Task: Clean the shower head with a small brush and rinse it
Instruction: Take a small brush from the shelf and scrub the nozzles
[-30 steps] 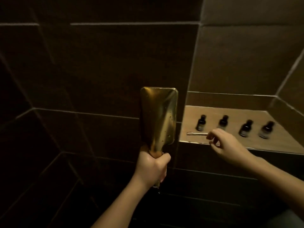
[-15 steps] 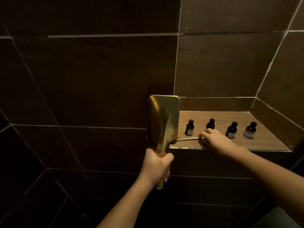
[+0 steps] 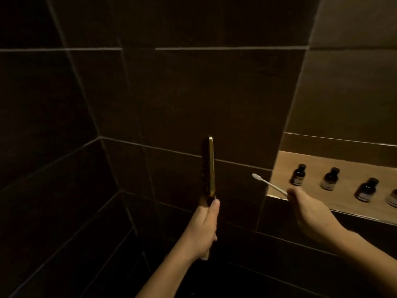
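You hold the shower head in your left hand and the small brush in your right.

Your left hand [image 3: 204,227] is wrapped tight around the handle of the gold shower head [image 3: 208,168], which stands straight up above your fist and shows you only its thin edge. Your right hand [image 3: 311,214] pinches the end of the small brush [image 3: 268,184] in its fingertips. The white brush sticks up and to the left from your fingers, with its tip pointing toward the shower head but not touching it; there is a gap between them. Just behind your right hand is a lit shelf [image 3: 348,203] cut into the wall, and four little dark bottles [image 3: 329,178] stand on it in a row. Dark wall tiles [image 3: 193,93] are all around both hands.
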The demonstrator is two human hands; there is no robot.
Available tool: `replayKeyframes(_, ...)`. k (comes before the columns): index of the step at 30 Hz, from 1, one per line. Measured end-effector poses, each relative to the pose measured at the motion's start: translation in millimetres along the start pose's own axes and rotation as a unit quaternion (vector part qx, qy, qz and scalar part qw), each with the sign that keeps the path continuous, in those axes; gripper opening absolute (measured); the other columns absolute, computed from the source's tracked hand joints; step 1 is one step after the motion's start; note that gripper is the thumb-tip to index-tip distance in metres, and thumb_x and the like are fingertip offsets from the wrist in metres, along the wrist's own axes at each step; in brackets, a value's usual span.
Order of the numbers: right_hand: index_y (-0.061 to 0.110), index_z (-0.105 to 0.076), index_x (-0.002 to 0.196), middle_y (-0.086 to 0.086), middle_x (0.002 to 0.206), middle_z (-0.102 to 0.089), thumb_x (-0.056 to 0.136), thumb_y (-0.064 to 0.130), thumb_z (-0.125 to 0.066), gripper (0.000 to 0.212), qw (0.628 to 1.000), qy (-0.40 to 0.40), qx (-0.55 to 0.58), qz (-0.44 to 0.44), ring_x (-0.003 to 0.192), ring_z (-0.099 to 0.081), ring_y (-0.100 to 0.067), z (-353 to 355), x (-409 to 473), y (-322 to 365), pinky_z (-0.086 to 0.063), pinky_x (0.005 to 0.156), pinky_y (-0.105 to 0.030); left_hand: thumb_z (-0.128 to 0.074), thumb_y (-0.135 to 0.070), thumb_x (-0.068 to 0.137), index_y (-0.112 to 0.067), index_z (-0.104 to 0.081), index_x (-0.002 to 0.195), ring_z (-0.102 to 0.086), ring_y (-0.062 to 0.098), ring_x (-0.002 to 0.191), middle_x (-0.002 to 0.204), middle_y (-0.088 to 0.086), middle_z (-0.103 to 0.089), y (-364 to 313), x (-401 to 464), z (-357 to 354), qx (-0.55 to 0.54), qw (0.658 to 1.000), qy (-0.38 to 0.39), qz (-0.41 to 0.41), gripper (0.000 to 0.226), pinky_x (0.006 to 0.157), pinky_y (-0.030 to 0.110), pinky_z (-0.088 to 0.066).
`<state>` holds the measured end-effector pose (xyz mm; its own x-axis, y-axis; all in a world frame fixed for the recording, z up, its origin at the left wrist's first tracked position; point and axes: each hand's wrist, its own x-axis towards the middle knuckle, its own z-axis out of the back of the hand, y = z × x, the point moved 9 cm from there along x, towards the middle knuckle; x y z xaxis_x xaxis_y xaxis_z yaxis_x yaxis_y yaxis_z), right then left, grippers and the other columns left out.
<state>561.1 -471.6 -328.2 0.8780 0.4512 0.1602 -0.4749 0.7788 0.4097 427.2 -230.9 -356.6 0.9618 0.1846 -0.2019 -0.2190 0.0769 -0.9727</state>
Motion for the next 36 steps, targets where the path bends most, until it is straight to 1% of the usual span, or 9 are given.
replayKeyframes(2, 0.034, -0.038, 0.108, 0.009, 0.078, -0.061, 0.097, 0.020, -0.049, 0.021, 0.998, 0.009, 0.022, 0.054, 0.058, -0.057, -0.004, -17, 4, 45, -0.040, 0.051, -0.018, -0.044, -0.048, 0.104, -0.030, -0.045, 0.125, -0.055, 0.010, 0.068, 0.093, -0.001, -0.054, 12, -18, 35, 0.013, 0.997, -0.070, -0.001, 0.027, 0.065, 0.028, -0.052)
replayKeyframes(5, 0.031, -0.040, 0.126, 0.007, 0.071, -0.060, 0.098, 0.019, -0.048, 0.032, 0.988, 0.039, 0.062, 0.137, 0.050, -0.056, -0.009, -48, 17, 120, -0.039, 0.043, -0.020, -0.056, -0.038, 0.101, -0.031, -0.046, 0.117, -0.059, 0.014, 0.054, 0.086, 0.006, -0.062, 26, -59, 94, -0.015, 0.981, -0.191, -0.017, 0.020, 0.052, 0.031, -0.053)
replayKeyframes(9, 0.044, -0.029, 0.138, 0.012, 0.085, -0.061, 0.100, 0.020, -0.043, 0.047, 0.954, 0.127, 0.104, 0.250, 0.059, -0.060, -0.006, -89, 21, 232, -0.047, 0.048, -0.019, -0.061, -0.030, 0.099, -0.034, -0.047, 0.107, -0.057, 0.016, 0.043, 0.076, 0.005, -0.063, 47, -130, 160, 0.003, 0.945, -0.326, -0.006, 0.017, 0.042, 0.030, -0.048)
replayKeyframes(14, 0.057, -0.019, 0.141, 0.022, 0.102, -0.057, 0.100, 0.023, -0.041, 0.058, 0.878, 0.144, 0.133, 0.438, 0.075, -0.060, 0.003, -111, -18, 361, -0.051, 0.058, -0.018, -0.064, -0.025, 0.097, -0.030, -0.044, 0.114, -0.057, 0.014, 0.042, 0.078, 0.006, -0.068, 75, -223, 213, 0.070, 0.890, -0.445, 0.063, 0.027, 0.042, 0.028, -0.048)
replayKeyframes(17, 0.058, -0.015, 0.144, 0.008, 0.111, -0.064, 0.100, 0.030, -0.038, 0.057, 0.826, 0.159, 0.119, 0.528, 0.087, -0.064, -0.012, -128, -47, 422, -0.057, 0.070, -0.031, -0.063, -0.022, 0.097, -0.031, -0.039, 0.121, -0.058, 0.011, 0.043, 0.084, 0.007, -0.068, 89, -269, 224, 0.093, 0.862, -0.486, 0.110, 0.035, 0.041, 0.026, -0.047)
replayKeyframes(20, 0.057, -0.013, 0.144, 0.009, 0.098, -0.063, 0.100, 0.029, -0.039, 0.059, 0.794, 0.141, 0.116, 0.580, 0.078, -0.060, -0.008, -137, -72, 469, -0.055, 0.067, -0.028, -0.062, -0.022, 0.098, -0.033, -0.041, 0.122, -0.057, 0.008, 0.043, 0.086, 0.005, -0.067, 97, -306, 226, 0.099, 0.841, -0.514, 0.136, 0.034, 0.041, 0.024, -0.047)
replayKeyframes(27, 0.051, -0.016, 0.147, 0.008, 0.080, -0.055, 0.099, 0.029, -0.041, 0.058, 0.756, 0.098, 0.119, 0.636, 0.060, -0.051, -0.007, -144, -112, 534, -0.047, 0.051, -0.025, -0.064, -0.026, 0.097, -0.031, -0.042, 0.122, -0.059, 0.010, 0.050, 0.100, 0.004, -0.064, 112, -373, 220, 0.088, 0.782, -0.587, 0.189, 0.033, 0.040, 0.019, -0.044)
replayKeyframes(32, 0.052, -0.012, 0.147, 0.005, 0.087, -0.057, 0.099, 0.024, -0.042, 0.064, 0.745, 0.122, 0.143, 0.640, 0.069, -0.055, -0.012, -149, -128, 556, -0.052, 0.061, -0.031, -0.060, -0.026, 0.098, -0.033, -0.042, 0.116, -0.059, 0.012, 0.058, 0.100, 0.003, -0.061, 111, -397, 215, 0.112, 0.757, -0.609, 0.207, 0.026, 0.039, 0.019, -0.044)
replayKeyframes(36, 0.053, -0.003, 0.147, 0.009, 0.085, -0.047, 0.097, 0.022, -0.045, 0.072, 0.715, 0.155, 0.116, 0.672, 0.064, -0.046, -0.006, -155, -158, 551, -0.033, 0.053, -0.016, -0.057, -0.025, 0.099, -0.030, -0.044, 0.113, -0.058, 0.011, 0.054, 0.097, 0.003, -0.062, 110, -402, 215, 0.120, 0.758, -0.607, 0.208, 0.020, 0.039, 0.019, -0.043)
